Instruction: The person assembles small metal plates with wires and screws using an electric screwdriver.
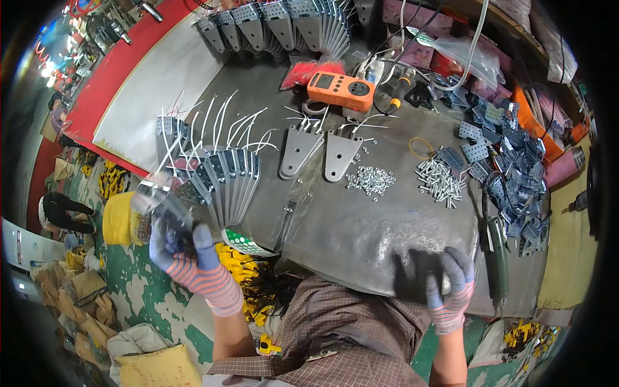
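Observation:
My left hand (pixel 196 261), in a striped blue and pink glove, is closed around a grey metal plate (pixel 155 193) at the table's left edge. The plate is smeared by motion. Beside it, a row of similar metal plates (pixel 227 184) with white wires stands on the dark table. My right hand (pixel 453 290), gloved alike, hovers over the table's front right edge, fingers and thumb apart. Two tapered grey plates (pixel 298 152) with wires lie flat in the middle. To their right are a pile of nuts (pixel 372 181) and a pile of screws (pixel 441 180).
An orange meter (pixel 340 90) sits at the back near cables. Perforated blue-grey brackets (pixel 509 161) are heaped at the right, beside a dark green power screwdriver (pixel 498 258). More plates (pixel 277 29) stand at the far edge. A yellow rubber band (pixel 421 148) lies by the screws.

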`<state>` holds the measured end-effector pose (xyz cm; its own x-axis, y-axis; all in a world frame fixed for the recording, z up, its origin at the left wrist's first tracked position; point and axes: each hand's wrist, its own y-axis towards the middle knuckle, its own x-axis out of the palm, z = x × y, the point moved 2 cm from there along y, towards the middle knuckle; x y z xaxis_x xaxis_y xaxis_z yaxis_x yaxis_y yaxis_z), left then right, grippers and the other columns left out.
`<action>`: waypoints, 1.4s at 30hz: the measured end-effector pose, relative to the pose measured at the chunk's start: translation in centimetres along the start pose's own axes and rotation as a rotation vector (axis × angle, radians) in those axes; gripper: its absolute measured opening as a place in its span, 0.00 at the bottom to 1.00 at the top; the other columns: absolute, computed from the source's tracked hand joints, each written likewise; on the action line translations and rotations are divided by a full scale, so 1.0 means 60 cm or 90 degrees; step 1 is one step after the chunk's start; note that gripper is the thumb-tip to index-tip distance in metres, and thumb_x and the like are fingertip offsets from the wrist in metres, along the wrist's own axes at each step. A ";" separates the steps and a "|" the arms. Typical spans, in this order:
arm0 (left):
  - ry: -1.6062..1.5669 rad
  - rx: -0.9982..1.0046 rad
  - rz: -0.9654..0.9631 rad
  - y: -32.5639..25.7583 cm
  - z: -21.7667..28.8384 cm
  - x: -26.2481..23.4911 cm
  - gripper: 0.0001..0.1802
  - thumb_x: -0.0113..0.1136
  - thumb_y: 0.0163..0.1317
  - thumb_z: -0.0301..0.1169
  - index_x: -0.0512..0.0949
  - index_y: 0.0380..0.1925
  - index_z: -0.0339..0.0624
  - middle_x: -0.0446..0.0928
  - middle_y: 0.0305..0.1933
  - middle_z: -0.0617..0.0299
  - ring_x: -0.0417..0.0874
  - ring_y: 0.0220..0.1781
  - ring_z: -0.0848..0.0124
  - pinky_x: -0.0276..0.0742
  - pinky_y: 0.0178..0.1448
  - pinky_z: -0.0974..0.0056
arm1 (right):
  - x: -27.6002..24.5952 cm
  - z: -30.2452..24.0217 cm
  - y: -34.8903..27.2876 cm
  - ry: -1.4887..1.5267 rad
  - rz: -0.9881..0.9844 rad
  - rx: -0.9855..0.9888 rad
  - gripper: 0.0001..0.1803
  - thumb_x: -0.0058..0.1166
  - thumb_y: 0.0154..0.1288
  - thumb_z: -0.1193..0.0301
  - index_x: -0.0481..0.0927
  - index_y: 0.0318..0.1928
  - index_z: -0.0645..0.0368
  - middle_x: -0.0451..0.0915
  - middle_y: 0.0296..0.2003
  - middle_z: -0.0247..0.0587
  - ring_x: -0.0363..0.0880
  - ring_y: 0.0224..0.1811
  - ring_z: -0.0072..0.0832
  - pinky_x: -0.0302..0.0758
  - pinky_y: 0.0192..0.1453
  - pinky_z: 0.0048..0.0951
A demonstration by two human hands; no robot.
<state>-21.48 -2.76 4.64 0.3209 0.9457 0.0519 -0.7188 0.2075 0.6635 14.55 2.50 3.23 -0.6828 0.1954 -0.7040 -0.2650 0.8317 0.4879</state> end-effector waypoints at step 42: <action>0.218 -0.070 -0.596 -0.102 -0.081 0.339 0.28 0.69 0.51 0.31 0.71 0.53 0.42 0.76 0.51 0.52 0.76 0.52 0.59 0.68 0.61 0.59 | 0.067 -0.008 0.015 0.347 -0.100 0.053 0.10 0.59 0.58 0.71 0.81 0.41 0.59 0.80 0.36 0.42 0.79 0.41 0.41 0.75 0.47 0.36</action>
<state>-13.56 16.43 -1.96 0.6040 0.4071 -0.6851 -0.3268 0.9106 0.2530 11.24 3.76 1.09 -0.8978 -0.2114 -0.3864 -0.3520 0.8717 0.3410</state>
